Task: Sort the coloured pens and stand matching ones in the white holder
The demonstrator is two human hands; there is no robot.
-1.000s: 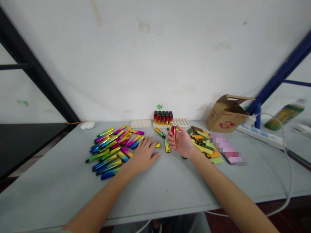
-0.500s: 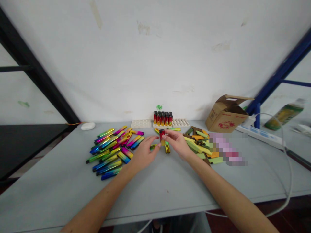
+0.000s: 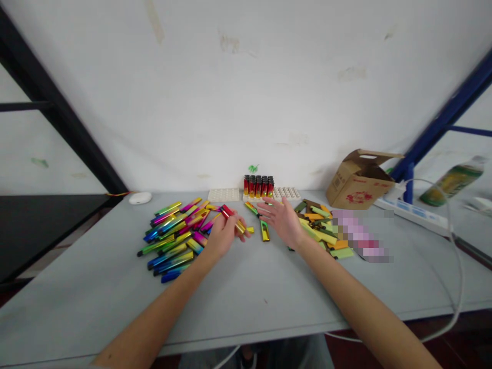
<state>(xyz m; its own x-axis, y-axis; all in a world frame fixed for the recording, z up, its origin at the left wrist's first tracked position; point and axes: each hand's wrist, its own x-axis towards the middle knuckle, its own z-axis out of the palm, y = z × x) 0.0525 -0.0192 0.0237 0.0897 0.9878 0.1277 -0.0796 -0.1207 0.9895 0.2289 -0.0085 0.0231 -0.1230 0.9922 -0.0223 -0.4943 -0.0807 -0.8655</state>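
My left hand [image 3: 222, 237] is closed round a shiny red-and-gold tube [image 3: 240, 225], tilted with its red end up to the left and its gold end down to the right. My right hand [image 3: 285, 223] is open, its fingers stretched to the left and nothing in them. Between the hands lie a green-and-gold metallic casing [image 3: 265, 231] and another gold piece [image 3: 251, 207]. Behind them, several black-topped red-and-gold tubes [image 3: 259, 187] stand upright in a white tray. A pile of rainbow metallic tubes [image 3: 172, 241] lies left of my left hand.
Green, yellow and orange flat pieces [image 3: 325, 233] are heaped right of my right hand, beside a blurred pink item [image 3: 357, 233]. White hole trays [image 3: 223, 195] stand near the wall. Farther right are a cardboard box [image 3: 357, 182], a power strip [image 3: 417, 212] and a bottle [image 3: 451, 182].
The tube was upright between both hands; my left hand now holds it tilted, farther left. My right hand has let go and opened, moving slightly right.
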